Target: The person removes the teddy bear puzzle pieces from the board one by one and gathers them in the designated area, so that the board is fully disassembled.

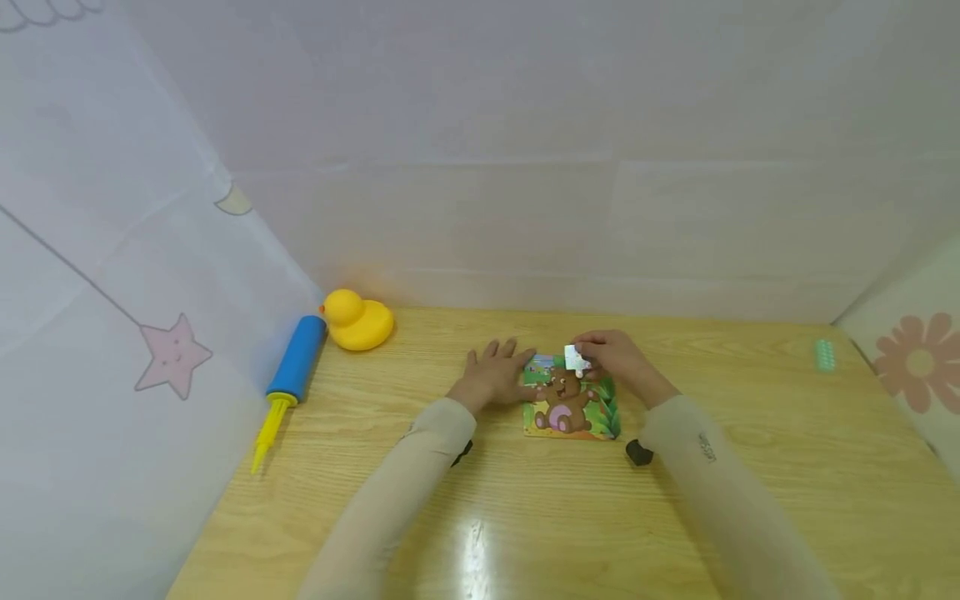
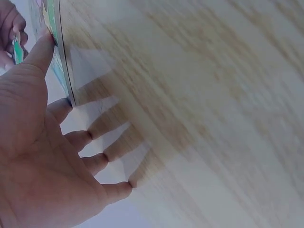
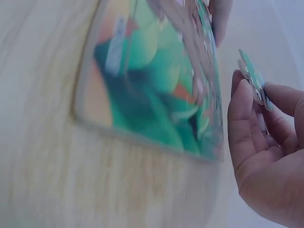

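A bear jigsaw puzzle [image 1: 570, 412] in a flat board lies on the wooden table, its leafy green corner [image 3: 156, 95] large in the right wrist view. My right hand [image 1: 617, 360] pinches a puzzle piece [image 1: 574, 360] between thumb and fingers, above the upper part of the board. The piece [image 3: 256, 80] is held tilted, one green side showing in the right wrist view. My left hand [image 1: 491, 379] is spread at the board's left edge. In the left wrist view, the thumb [image 2: 42, 52] lies on the board's edge while the other fingertips touch the table.
A yellow rubber duck [image 1: 360, 323] sits at the table's back left. Beside it lies a blue hand pump [image 1: 298, 358] with a yellow nozzle. A small mint-green bumpy item [image 1: 825, 355] is at the far right. Pale printed cloth [image 1: 480, 208] stands behind the table [image 1: 555, 517].
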A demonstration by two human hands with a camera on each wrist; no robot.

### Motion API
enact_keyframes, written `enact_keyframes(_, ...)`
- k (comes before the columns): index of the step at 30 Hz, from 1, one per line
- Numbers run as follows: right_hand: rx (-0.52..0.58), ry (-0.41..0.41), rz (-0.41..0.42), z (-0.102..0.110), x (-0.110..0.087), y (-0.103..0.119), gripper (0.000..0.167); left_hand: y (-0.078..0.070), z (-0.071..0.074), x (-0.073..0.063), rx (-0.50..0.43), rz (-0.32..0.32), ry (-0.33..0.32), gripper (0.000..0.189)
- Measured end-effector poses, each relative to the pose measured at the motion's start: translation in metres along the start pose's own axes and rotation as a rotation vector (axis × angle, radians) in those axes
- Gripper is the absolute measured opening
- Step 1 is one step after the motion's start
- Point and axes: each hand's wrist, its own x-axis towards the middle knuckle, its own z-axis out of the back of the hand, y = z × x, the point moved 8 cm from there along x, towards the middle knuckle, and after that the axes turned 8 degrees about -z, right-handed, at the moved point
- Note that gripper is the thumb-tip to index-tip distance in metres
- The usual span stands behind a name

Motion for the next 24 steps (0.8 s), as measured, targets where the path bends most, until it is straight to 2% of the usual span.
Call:
enact_keyframes(9,0.078,-0.019,-0.008,0.027,-0.009,-0.011,0.045,0.001,-0.002,0.001,-0.017,-0.008,0.009,0.089)
enact_keyframes(20,0.181,-0.003,-0.007,0.064,-0.029,-0.021,0.048,0.000,0.000,0.000,-0.012,-0.004,0.006,0.089)
enact_keyframes(24,0.181,0.001,-0.014,0.077,-0.035,-0.028,0.050,-0.001,0.001,0.000,-0.012,-0.001,0.006,0.090)
